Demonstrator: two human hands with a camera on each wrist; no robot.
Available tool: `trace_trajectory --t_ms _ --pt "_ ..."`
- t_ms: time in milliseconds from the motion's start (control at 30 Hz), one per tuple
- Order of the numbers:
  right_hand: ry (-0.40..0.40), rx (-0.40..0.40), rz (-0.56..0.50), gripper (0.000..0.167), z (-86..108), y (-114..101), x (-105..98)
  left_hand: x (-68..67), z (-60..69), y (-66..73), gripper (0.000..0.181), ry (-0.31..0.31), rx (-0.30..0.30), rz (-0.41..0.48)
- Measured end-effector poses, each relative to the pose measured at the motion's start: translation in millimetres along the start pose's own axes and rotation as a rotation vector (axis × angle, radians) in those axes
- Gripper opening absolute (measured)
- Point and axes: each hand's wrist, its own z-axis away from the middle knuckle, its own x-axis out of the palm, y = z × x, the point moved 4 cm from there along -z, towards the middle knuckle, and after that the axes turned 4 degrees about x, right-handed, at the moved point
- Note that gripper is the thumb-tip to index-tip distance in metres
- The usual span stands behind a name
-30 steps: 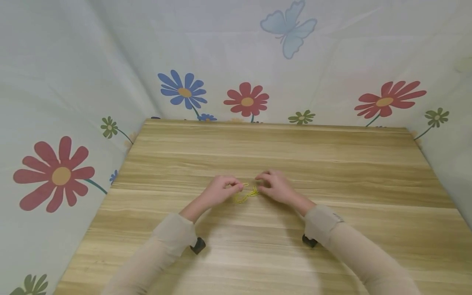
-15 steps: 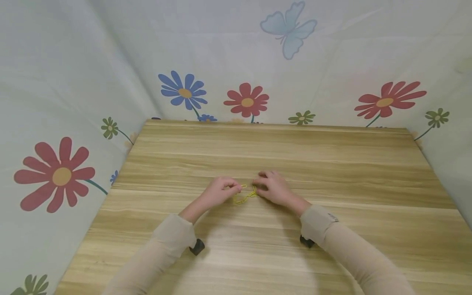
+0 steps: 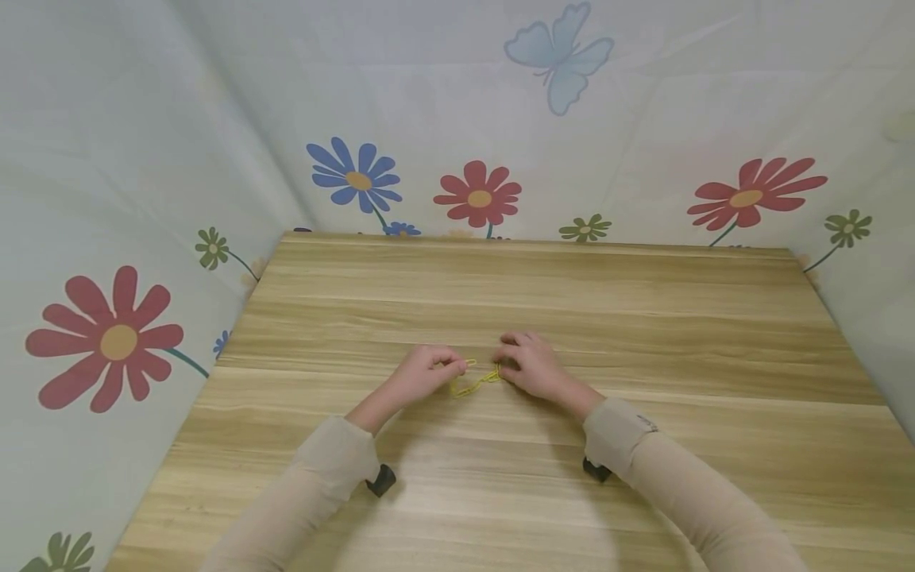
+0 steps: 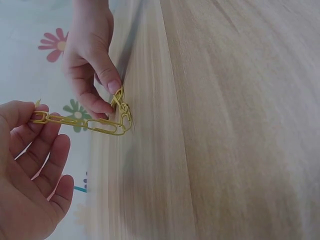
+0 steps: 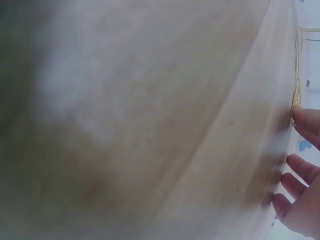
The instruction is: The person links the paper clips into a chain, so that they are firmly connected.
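Note:
A chain of yellow paper clips [image 4: 104, 131] runs between my two hands. My left hand [image 3: 423, 372] pinches a clip at one end between thumb and index finger, a little above the wooden table; its other fingers are spread in the left wrist view. From there the chain sags onto the tabletop. At its other end, my right hand [image 3: 534, 369] holds a bunched paper clip [image 4: 118, 96] between thumb and index finger, low on the table. In the right wrist view, the right thumb [image 5: 306, 118] lies against the chain, and the remaining fingertips sit on or near the wood.
The wooden table [image 3: 572, 294] extends around both hands. A white cloth [image 3: 429, 87] printed with flowers and a butterfly hangs behind it and along its sides. Black wrist devices [image 3: 382, 481] show under both sleeve cuffs.
My right hand has shifted slightly left and closed in on the clips at its end. The left hand keeps its pinch and has barely moved.

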Motion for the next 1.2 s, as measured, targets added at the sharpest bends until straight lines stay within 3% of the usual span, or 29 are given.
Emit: trace_trajectory --t_ms 200,333,567,800,1000,1200 --pt "0.015 0.007 0.002 0.006 -0.3 2 2 0.5 0.7 0.2 0.027 -0.002 -0.021 -0.005" --pt "0.021 0.002 -0.021 0.009 0.4 3 2 0.5 1.3 0.5 0.027 -0.001 -0.025 -0.004" --pt "-0.017 0.016 -0.168 0.011 0.8 6 -7 0.0 1.8 0.0 0.027 0.002 -0.037 -0.005" --pt "-0.090 0.127 -0.348 0.007 3.7 12 -18 -5.2 1.5 0.7 0.027 0.018 -0.069 -0.014" --pt "-0.103 0.133 -0.400 0.003 9.5 17 -21 -9.7 0.3 2.5 0.028 0.033 -0.044 -0.009" --pt "-0.110 0.166 -0.429 0.011 14.6 23 -24 -11.4 0.1 3.1 0.028 0.038 -0.042 -0.003"
